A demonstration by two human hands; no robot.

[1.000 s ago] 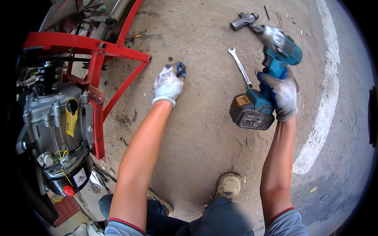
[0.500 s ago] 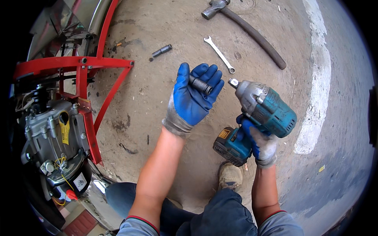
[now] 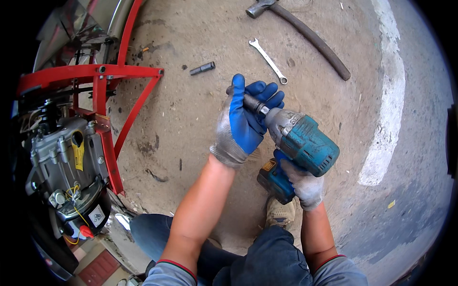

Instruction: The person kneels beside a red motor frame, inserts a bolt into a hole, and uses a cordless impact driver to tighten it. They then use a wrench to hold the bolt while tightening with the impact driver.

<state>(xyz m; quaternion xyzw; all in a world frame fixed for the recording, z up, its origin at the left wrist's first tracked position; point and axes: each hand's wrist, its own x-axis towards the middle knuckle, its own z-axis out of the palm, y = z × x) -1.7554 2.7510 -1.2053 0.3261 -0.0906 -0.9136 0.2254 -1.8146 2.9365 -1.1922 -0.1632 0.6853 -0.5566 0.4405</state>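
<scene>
Centrally, two gloved hands meet over bare, dusty ground [image 3: 191, 119], seen from above. The left hand [image 3: 241, 121], in a grey glove with a blue palm, is turned palm up at the middle of the frame. Its fingers are half curled and loosely spread, and its thumb lies across a dark cylindrical socket [image 3: 252, 102], keeping it against the hand. One end of the socket pokes out to the left of the thumb; the other points right and slightly down, meeting the silver square tip [image 3: 264, 110] of a teal cordless driver [image 3: 310, 143]. How far the tip sits inside the socket cannot be told.

Just right of centre, the right hand [image 3: 305, 183] is closed around the driver's handle, below its worn motor housing. The index finger's place on the trigger is hidden. The driver's battery [image 3: 275, 183] shows left of that hand, above a tan shoe [image 3: 279, 212] at lower centre.

On the ground at upper centre lie a second dark socket [image 3: 202, 68], a silver combination spanner [image 3: 268, 61] slanting down to the right, and a hammer [image 3: 307, 33] with a long wooden handle. At the left edge, a red metal framework [image 3: 138, 71] stands beside a grey engine [image 3: 67, 148] carrying a yellow tag [image 3: 78, 157]. A white painted stripe [image 3: 389, 105] runs down the right side of the frame.
</scene>
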